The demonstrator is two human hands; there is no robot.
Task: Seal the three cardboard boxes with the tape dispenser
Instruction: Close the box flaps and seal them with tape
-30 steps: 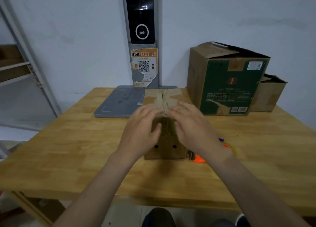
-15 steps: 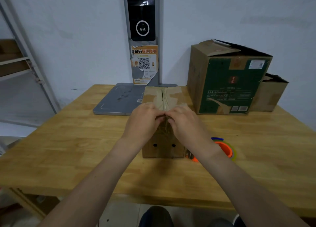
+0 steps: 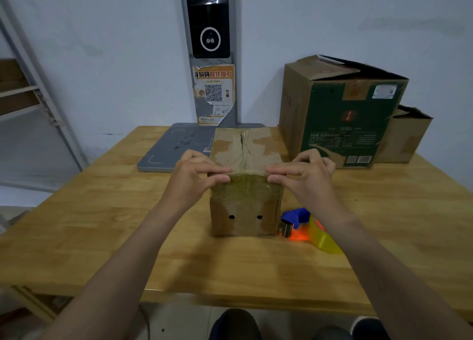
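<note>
small cardboard box [image 3: 245, 206] is sitting mid-way across the wooden table [image 3: 102, 224], flaps closed, glossy tape running over its near top edge and down the front face. my left hand [image 3: 194, 181] is pressing at the left end of that edge, index finger and thumb stretched flat along it, nothing gripped. my right hand [image 3: 304, 178] is doing the same at the right end, fingers extended, pressing and not clasping. the blue and orange tape dispenser [image 3: 297, 218] is lying on the table just beside the box's right side, its yellow tape roll [image 3: 323, 238] under my right forearm. the large green-printed box [image 3: 340, 119] is standing at the back right with its top flaps gaping. a smaller brown box [image 3: 405, 137] is sitting behind it, top open. a grey flat pad [image 3: 174, 147] is lying behind the small box, against the wall.
</note>
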